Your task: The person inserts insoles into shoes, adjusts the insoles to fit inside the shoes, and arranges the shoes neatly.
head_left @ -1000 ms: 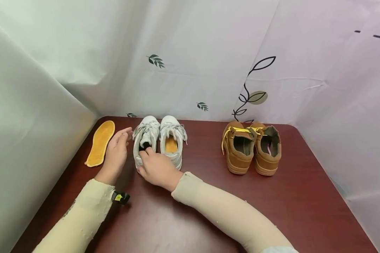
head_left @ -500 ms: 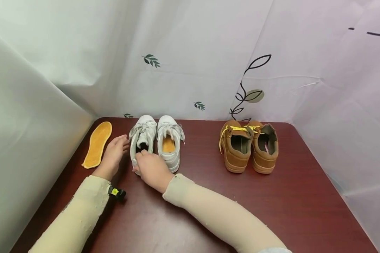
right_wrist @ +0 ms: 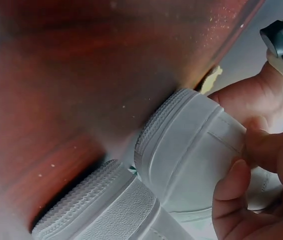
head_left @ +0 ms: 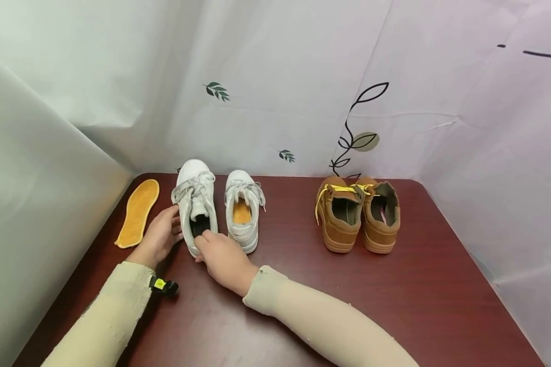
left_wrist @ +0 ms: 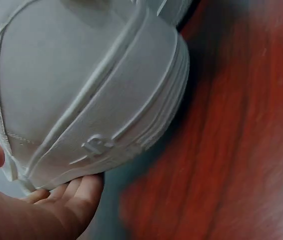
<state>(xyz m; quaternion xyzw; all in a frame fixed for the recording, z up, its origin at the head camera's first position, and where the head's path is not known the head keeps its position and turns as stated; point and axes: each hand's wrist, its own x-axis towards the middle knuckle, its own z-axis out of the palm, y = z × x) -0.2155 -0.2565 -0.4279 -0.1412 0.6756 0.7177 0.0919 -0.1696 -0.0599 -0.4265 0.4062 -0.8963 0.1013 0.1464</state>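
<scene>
The left white sneaker [head_left: 195, 191] is in both hands in the head view, toe toward the back wall and its dark inside showing. My right hand [head_left: 225, 259] pinches its heel collar between thumb and fingers. My left hand [head_left: 159, 235] holds its left side; in the left wrist view the fingers [left_wrist: 84, 197] lie along the sole edge. Beside it stands the other white sneaker [head_left: 243, 234], with an orange insole [head_left: 242, 212] inside. A loose orange insole [head_left: 139, 214] lies on the table left of my left hand.
Two brown shoes [head_left: 342, 235] with yellow laces stand at the right of the dark red table [head_left: 294, 316]. White patterned sheeting [head_left: 266, 81] encloses the back and sides. A black wrist device [head_left: 164, 286] sits at my left cuff.
The left white sneaker has come nearer and moved left, away from the other one, and looks raised. My left hand now touches its side. The right hand stays at its heel.
</scene>
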